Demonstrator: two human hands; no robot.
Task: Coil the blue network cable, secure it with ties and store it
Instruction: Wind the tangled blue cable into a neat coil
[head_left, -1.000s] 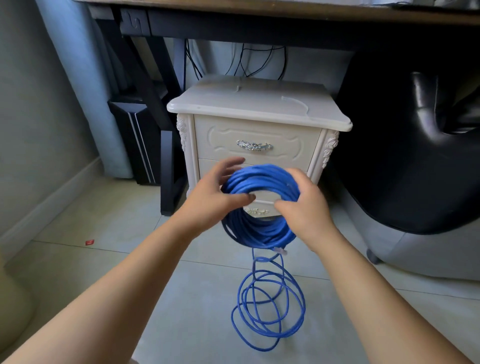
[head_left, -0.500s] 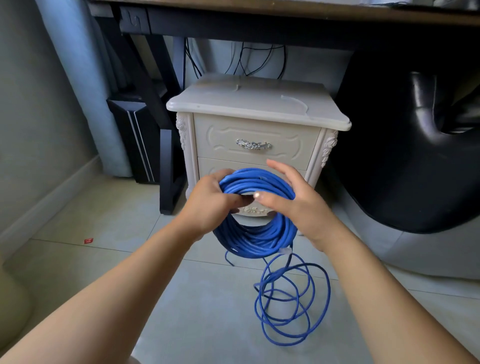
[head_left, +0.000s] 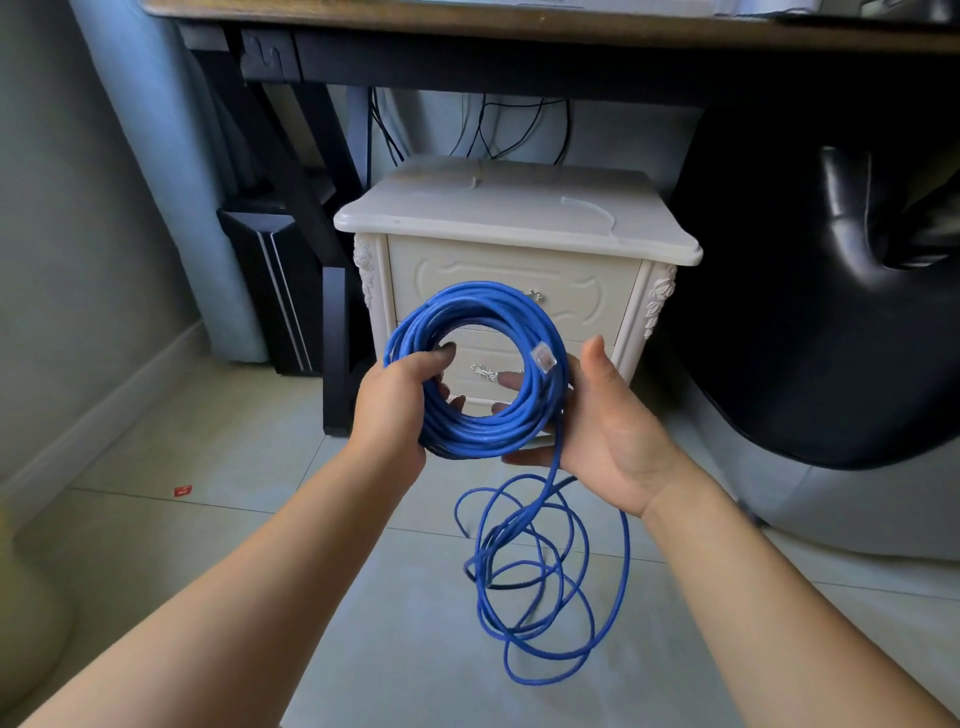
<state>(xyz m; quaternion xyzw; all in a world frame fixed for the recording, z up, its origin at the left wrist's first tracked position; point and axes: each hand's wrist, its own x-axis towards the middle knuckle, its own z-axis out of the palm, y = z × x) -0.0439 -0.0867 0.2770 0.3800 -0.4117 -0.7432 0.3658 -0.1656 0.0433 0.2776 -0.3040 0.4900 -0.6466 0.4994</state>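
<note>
The blue network cable (head_left: 470, 431) is wound into a thick coil held up in front of the nightstand. My left hand (head_left: 397, 402) grips the coil's left side, fingers curled through its middle. My right hand (head_left: 605, 431) cups the coil's right side from behind, palm up, fingers mostly straight and thumb raised. A clear plug (head_left: 544, 358) lies on the coil's upper right. The loose cable (head_left: 545, 582) runs down from the coil past my right palm and lies in tangled loops on the floor.
A cream nightstand (head_left: 519, 228) with two drawers stands under a dark desk (head_left: 519, 57). A black chair (head_left: 831, 312) fills the right. A black computer case (head_left: 275, 291) stands on the left by the wall. A small red scrap (head_left: 183, 490) lies on the tiled floor.
The coil tilted and now faces me more openly. My right hand dropped from the coil's top front to its right side, palm up. The floor loops spread out and shifted right.
</note>
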